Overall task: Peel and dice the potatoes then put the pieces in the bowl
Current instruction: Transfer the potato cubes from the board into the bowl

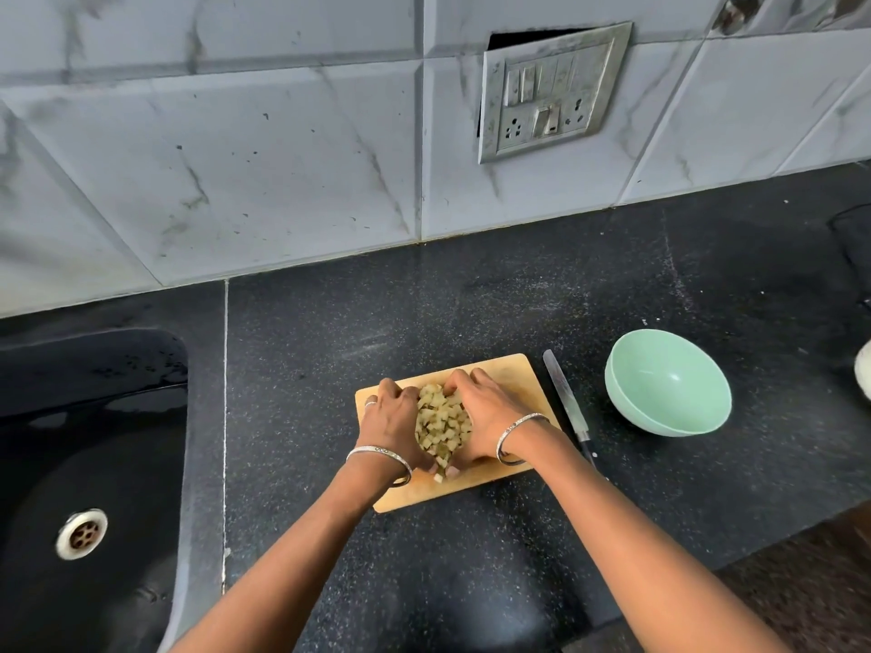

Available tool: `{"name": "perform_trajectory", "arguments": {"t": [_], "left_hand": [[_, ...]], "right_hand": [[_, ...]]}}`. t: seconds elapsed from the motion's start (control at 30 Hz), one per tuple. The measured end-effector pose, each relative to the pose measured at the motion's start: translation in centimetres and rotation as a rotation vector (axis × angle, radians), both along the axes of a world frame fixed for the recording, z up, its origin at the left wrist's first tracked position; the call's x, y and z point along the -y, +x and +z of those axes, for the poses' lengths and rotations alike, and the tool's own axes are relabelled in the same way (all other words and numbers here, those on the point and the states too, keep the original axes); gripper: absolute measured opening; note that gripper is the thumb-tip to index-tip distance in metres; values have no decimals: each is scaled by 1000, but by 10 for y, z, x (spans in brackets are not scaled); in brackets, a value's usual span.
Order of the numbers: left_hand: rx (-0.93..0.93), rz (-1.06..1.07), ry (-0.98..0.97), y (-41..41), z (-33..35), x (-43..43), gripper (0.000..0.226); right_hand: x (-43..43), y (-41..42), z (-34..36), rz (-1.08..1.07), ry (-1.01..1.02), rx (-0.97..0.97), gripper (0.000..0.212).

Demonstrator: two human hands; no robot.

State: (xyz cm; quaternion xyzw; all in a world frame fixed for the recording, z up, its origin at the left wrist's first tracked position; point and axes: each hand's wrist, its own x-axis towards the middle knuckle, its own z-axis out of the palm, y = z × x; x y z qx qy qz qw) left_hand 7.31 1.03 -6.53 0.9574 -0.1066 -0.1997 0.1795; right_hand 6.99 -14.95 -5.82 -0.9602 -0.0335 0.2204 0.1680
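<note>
Grips cupped: left hand (393,417) and right hand (485,412) curl round the potato pieces (443,424) heaped on the cutting board (513,374). Loose, light, probably damp cubes; scoop from beneath, palms closing gaps.

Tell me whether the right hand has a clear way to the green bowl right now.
Probably yes. The right hand cups the diced potato on the cutting board, and the green bowl stands open to its right. Only the knife lies flat between them, low enough to pass over.
</note>
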Motion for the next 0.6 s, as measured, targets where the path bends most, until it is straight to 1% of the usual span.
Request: {"name": "perform_trajectory", "arguments": {"t": [0.23,0.43,0.6], "left_hand": [[-22,-15,-30,4,5,12,99],[20,9,-88,0,6,18,90],[25,55,-133,-5,5,22,84]], "right_hand": [[-2,1,6,6,28,-37,107],[-1,2,5,-21,65,-40,93],[2,1,6,-52,108,-10,89]]}}
